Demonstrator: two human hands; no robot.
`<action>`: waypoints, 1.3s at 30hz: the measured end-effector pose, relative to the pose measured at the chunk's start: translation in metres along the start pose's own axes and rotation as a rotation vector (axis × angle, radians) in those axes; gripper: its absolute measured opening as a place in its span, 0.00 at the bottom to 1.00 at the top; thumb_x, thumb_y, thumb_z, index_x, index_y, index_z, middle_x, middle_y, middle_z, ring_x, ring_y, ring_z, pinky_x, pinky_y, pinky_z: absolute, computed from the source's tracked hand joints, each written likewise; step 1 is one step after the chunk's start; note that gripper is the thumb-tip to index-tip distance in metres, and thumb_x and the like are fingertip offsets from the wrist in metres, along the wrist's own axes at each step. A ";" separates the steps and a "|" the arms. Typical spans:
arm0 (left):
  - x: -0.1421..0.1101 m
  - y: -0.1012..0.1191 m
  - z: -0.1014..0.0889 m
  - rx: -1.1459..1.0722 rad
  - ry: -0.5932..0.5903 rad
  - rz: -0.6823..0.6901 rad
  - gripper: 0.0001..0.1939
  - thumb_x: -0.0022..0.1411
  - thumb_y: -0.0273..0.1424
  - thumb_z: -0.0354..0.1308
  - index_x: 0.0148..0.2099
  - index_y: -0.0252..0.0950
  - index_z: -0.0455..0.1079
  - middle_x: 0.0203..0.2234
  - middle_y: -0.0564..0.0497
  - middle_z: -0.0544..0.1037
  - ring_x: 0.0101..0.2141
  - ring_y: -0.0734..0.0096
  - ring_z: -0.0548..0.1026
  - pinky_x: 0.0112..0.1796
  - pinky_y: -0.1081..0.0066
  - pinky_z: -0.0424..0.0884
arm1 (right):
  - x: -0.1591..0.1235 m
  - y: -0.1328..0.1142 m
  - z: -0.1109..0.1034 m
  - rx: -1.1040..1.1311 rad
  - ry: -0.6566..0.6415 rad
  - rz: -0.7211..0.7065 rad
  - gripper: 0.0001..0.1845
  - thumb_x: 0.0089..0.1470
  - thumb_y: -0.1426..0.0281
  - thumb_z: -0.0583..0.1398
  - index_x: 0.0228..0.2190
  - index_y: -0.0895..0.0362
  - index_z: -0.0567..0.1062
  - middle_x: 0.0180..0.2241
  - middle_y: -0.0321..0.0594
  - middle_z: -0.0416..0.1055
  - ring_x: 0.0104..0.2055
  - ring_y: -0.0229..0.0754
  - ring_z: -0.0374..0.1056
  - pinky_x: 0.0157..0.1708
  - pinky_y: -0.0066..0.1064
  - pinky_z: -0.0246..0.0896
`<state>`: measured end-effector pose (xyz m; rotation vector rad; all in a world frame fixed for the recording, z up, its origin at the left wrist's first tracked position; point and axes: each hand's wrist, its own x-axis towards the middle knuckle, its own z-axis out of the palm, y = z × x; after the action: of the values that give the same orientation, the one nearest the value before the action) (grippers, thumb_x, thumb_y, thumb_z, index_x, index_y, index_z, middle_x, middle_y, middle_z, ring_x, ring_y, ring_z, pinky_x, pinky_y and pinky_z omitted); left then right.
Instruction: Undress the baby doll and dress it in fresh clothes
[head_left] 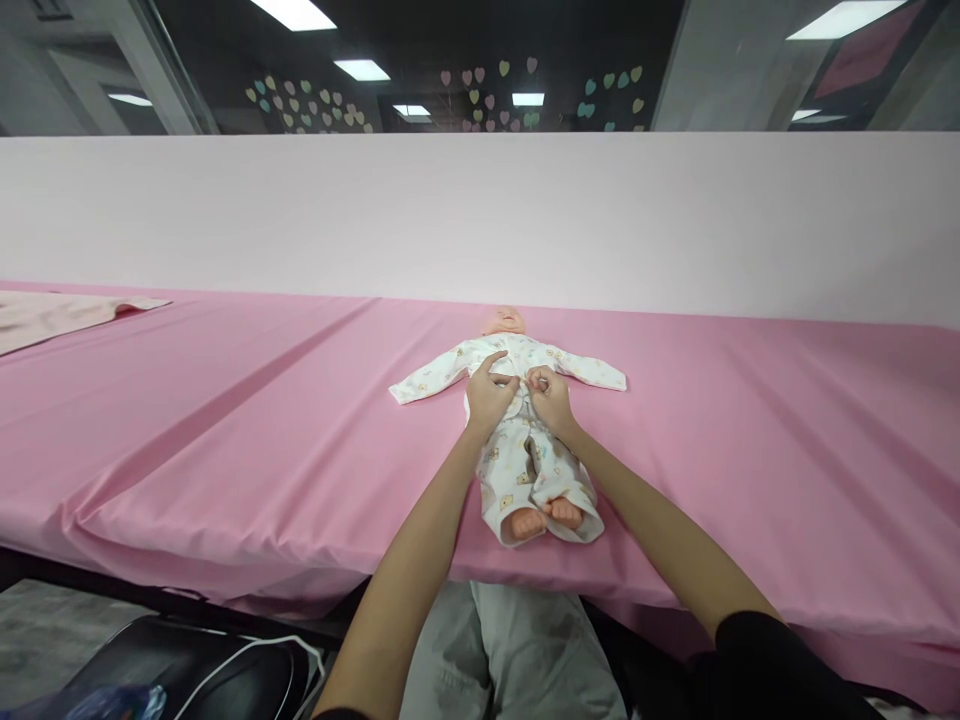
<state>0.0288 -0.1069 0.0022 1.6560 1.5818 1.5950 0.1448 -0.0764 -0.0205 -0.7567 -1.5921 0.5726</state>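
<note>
A baby doll (508, 320) lies on its back, its head toward the wall. It wears a white long-sleeved baby shirt (435, 375) with a small print, both sleeves spread out sideways. Matching baby pants (504, 465) cover its legs, and the bare feet (527, 523) show at the cuffs. My left hand (491, 393) pinches the shirt's front at the belly, its index finger raised away from the thumb. Close beside it, my right hand (551, 400) is closed on the same front opening. The exact bit of cloth between the fingertips is too small to make out.
A pink sheet (262, 430) with creases covers the table. Pale pink cloth (60, 315) lies at the far left. Behind the table rises a white wall (480, 220) below a dark window with heart stickers. A black chair (195, 660) with a white cable stands lower left.
</note>
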 end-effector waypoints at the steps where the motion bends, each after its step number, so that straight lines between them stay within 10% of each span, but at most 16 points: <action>1: 0.001 -0.001 0.000 -0.023 -0.001 -0.011 0.25 0.49 0.27 0.58 0.52 0.38 0.65 0.24 0.54 0.79 0.28 0.71 0.76 0.33 0.73 0.69 | 0.000 -0.002 0.000 -0.031 -0.002 -0.019 0.07 0.41 0.73 0.50 0.18 0.54 0.54 0.25 0.36 0.60 0.29 0.37 0.58 0.29 0.29 0.56; 8: 0.004 -0.005 0.001 -0.108 -0.012 -0.004 0.23 0.48 0.26 0.57 0.49 0.37 0.67 0.22 0.55 0.78 0.26 0.73 0.75 0.32 0.74 0.69 | -0.004 -0.007 0.001 -0.187 -0.002 -0.135 0.06 0.39 0.77 0.47 0.18 0.54 0.52 0.25 0.37 0.60 0.28 0.38 0.57 0.29 0.29 0.54; 15: 0.002 -0.005 0.000 0.070 -0.059 0.134 0.17 0.51 0.26 0.56 0.45 0.39 0.68 0.23 0.56 0.78 0.29 0.73 0.75 0.38 0.72 0.67 | -0.001 0.001 -0.001 -0.106 0.068 0.143 0.09 0.47 0.67 0.53 0.29 0.57 0.70 0.28 0.39 0.70 0.24 0.38 0.61 0.25 0.29 0.57; 27: -0.015 -0.019 -0.013 0.204 -0.231 0.336 0.20 0.53 0.27 0.55 0.50 0.40 0.65 0.45 0.51 0.73 0.48 0.65 0.68 0.52 0.65 0.58 | -0.026 0.000 -0.007 -0.417 -0.049 -0.135 0.26 0.40 0.76 0.54 0.46 0.60 0.66 0.48 0.51 0.60 0.43 0.47 0.62 0.41 0.39 0.62; 30: -0.022 -0.019 -0.018 0.231 -0.223 0.391 0.21 0.54 0.31 0.55 0.51 0.39 0.63 0.49 0.50 0.70 0.50 0.64 0.65 0.53 0.65 0.56 | -0.029 0.003 -0.012 -0.440 0.031 -0.122 0.15 0.42 0.74 0.55 0.36 0.59 0.67 0.40 0.48 0.62 0.43 0.48 0.60 0.43 0.41 0.60; 39: -0.022 -0.022 -0.037 0.382 -0.016 0.392 0.07 0.58 0.33 0.48 0.32 0.39 0.66 0.30 0.49 0.73 0.43 0.61 0.69 0.51 0.63 0.57 | -0.027 -0.019 -0.020 -0.387 0.151 -0.152 0.07 0.56 0.68 0.48 0.31 0.55 0.65 0.31 0.41 0.64 0.35 0.43 0.62 0.38 0.36 0.59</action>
<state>-0.0070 -0.1344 -0.0149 2.2925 1.7131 1.5091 0.1636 -0.1106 -0.0213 -0.9315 -1.6205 0.0919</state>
